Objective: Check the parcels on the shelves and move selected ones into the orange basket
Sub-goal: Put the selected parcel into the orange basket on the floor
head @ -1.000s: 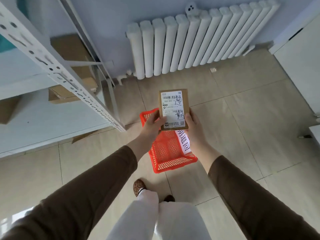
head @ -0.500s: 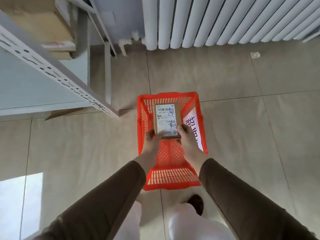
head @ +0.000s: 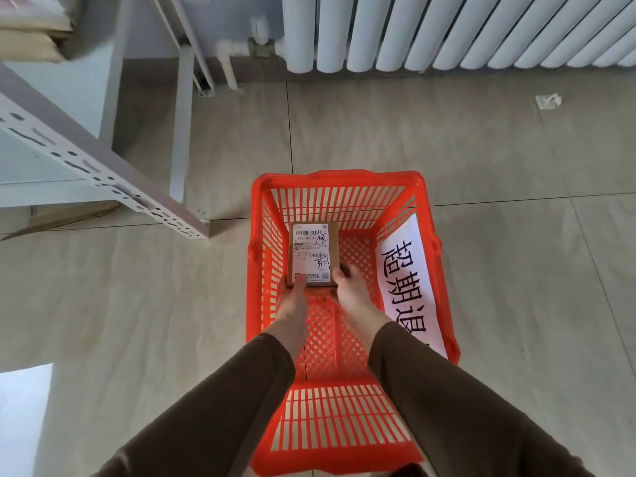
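Note:
An orange plastic basket (head: pixel 344 182) stands on the tiled floor below me. A small brown cardboard parcel (head: pixel 312 253) with a white shipping label and black handwriting lies low inside it, near the far left corner. My left hand (head: pixel 293 299) grips the parcel's near left corner, thumb on the label. My right hand (head: pixel 348 289) holds the near right corner with curled fingers. Both arms in brown sleeves reach down into the basket.
A white paper sign (head: pixel 407 280) with large black characters hangs on the basket's right wall. A grey metal shelf frame (head: pixel 99 170) stands at the left, cardboard boxes (head: pixel 31 32) on it. A white radiator (head: pixel 447 29) lines the far wall. A paper scrap (head: pixel 548 100) lies on the floor.
Both hands have lowered the parcel from chest height down into the basket. My head has tilted down and moved closer, so the basket fills more of the view.

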The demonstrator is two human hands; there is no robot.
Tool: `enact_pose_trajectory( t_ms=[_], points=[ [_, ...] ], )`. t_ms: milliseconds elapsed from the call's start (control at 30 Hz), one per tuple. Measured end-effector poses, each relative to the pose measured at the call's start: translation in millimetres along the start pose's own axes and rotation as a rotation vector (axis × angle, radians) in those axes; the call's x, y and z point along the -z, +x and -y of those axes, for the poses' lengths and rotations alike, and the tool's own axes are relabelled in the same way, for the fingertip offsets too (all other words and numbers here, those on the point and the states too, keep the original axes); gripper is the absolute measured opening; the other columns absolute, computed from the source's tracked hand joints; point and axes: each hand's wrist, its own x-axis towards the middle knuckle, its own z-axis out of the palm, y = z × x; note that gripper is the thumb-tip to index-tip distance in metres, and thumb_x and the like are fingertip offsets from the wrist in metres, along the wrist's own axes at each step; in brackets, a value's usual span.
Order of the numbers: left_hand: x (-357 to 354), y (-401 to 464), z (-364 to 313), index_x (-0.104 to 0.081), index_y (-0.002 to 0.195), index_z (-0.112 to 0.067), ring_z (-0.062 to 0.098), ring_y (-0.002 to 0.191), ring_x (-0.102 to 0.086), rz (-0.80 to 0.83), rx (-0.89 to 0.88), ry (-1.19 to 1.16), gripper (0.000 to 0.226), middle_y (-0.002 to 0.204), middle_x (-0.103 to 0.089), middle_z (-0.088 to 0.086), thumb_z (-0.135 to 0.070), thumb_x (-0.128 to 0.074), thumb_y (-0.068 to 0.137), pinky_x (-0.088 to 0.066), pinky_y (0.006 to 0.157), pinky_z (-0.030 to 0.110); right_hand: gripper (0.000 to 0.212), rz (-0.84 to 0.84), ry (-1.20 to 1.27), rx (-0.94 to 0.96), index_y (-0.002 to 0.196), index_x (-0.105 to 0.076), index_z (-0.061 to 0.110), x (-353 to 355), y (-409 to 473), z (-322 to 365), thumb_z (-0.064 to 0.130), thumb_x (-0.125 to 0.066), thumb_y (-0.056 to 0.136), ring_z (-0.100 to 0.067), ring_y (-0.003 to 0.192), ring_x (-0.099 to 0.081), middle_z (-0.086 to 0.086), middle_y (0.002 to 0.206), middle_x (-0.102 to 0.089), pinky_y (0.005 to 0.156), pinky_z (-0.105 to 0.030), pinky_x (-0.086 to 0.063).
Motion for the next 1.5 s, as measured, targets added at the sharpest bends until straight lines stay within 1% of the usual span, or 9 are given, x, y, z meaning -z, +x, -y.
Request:
enact_pose_trajectory(
  t_ms=[267, 467, 600, 800, 967, 1067, 1167, 1233, 1500],
  points=[
    [-3.4, 45.9, 9.5, -0.057, 0.138, -0.020, 0.037, 0.116, -0.067, -0.126, 0.098, -0.012, 0.071, 0.129, -0.069, 0.009, -0.059, -0.060, 0.078, -0.050, 0.105, 0.056, 0.035, 0.004, -0.022, 0.006, 0.140, -0.052, 0.027, -17.0, 36.9, -20.5, 0.026, -0.046, 0.105, -0.024, 0.122, -0.063, -0.005, 0.135, -0.065, 0.108, -0.049, -0.050],
    [-6.7, 3.0, -21.5, -0.059, 0.132, -0.008, 0.031, 0.106, -0.066, -0.117, 0.132, 0.088, 0.041, 0.116, -0.068, 0.014, -0.038, -0.048, 0.107, -0.053, 0.101, 0.040, 0.041, 0.100, 0.009, -0.032, 0.139, -0.058, 0.014, -11.8, 28.1, -16.5, 0.002, -0.039, 0.105, -0.022, 0.119, -0.066, -0.008, 0.133, -0.068, 0.105, -0.039, -0.053],
    [-1.3, -31.6, -36.6, -0.049, 0.146, -0.004, 0.018, 0.081, -0.057, -0.053, 0.150, 0.090, 0.048, 0.090, -0.056, 0.001, -0.034, -0.044, 0.109, -0.049, 0.074, 0.029, 0.037, 0.150, -0.042, -0.069, 0.138, -0.059, 0.011, 2.6, 0.0, -1.0, 0.007, -0.040, 0.107, -0.020, 0.115, -0.064, -0.007, 0.133, -0.067, 0.091, -0.027, -0.052],
    [4.7, -140.3, -87.5, -0.067, 0.121, -0.017, 0.013, 0.077, -0.062, 0.018, 0.101, 0.089, 0.023, 0.091, -0.069, 0.004, -0.027, -0.051, 0.108, -0.052, 0.064, 0.021, 0.044, 0.164, -0.087, -0.028, 0.149, -0.051, 0.017, 13.9, -106.1, 68.6, 0.017, -0.048, 0.105, -0.021, 0.137, -0.053, -0.002, 0.149, -0.057, 0.118, -0.045, -0.039],
    [16.5, -267.7, -182.5, -0.067, 0.116, -0.018, 0.018, 0.114, -0.064, 0.184, 0.025, -0.035, 0.024, 0.118, -0.072, 0.004, -0.033, -0.050, 0.109, -0.050, 0.103, 0.034, 0.036, 0.172, -0.063, 0.079, 0.139, -0.058, 0.013, 15.2, -237.1, 182.7, 0.015, -0.053, 0.104, -0.024, 0.111, -0.069, -0.007, 0.126, -0.070, 0.100, -0.041, -0.053],
    [31.9, -357.9, -255.5, -0.065, 0.106, -0.015, 0.012, 0.093, -0.063, 0.216, -0.081, -0.029, 0.021, 0.098, -0.068, 0.002, -0.026, -0.047, 0.110, -0.052, 0.082, 0.025, 0.035, 0.186, -0.138, 0.171, 0.138, -0.059, 0.013, 10.2, -325.5, 264.6, 0.015, -0.056, 0.103, -0.016, 0.097, -0.067, -0.004, 0.120, -0.067, 0.079, -0.028, -0.054],
    [56.8, -450.6, -326.7, -0.049, 0.146, -0.010, 0.019, 0.128, -0.057, 0.204, -0.227, -0.004, 0.042, 0.138, -0.059, 0.007, -0.027, -0.052, 0.108, -0.045, 0.105, 0.031, 0.040, 0.197, -0.248, 0.365, 0.141, -0.060, 0.011, 4.6, -413.4, 342.0, 0.017, -0.059, 0.101, -0.023, 0.131, -0.058, -0.008, 0.143, -0.061, 0.112, -0.041, -0.045],
    [74.7, -509.4, -370.8, -0.039, 0.157, -0.013, 0.024, 0.145, -0.044, 0.222, -0.326, -0.013, 0.055, 0.157, -0.047, 0.010, -0.028, -0.056, 0.106, -0.037, 0.115, 0.036, 0.039, 0.246, -0.227, 0.437, 0.140, -0.061, 0.014, 1.9, -474.8, 391.1, 0.020, -0.059, 0.102, -0.018, 0.132, -0.056, -0.001, 0.143, -0.061, 0.113, -0.040, -0.044],
    [179.7, -714.0, -505.0, -0.054, 0.147, -0.015, 0.019, 0.134, -0.056, 0.254, -0.703, -0.085, 0.043, 0.134, -0.066, -0.001, -0.020, -0.058, 0.104, -0.041, 0.115, 0.036, 0.029, 0.471, -0.293, 0.815, 0.129, -0.067, 0.023, -45.4, -684.6, 521.7, 0.033, -0.058, 0.103, 0.003, 0.105, -0.062, 0.015, 0.120, -0.068, 0.084, -0.020, -0.049]
  ],
)
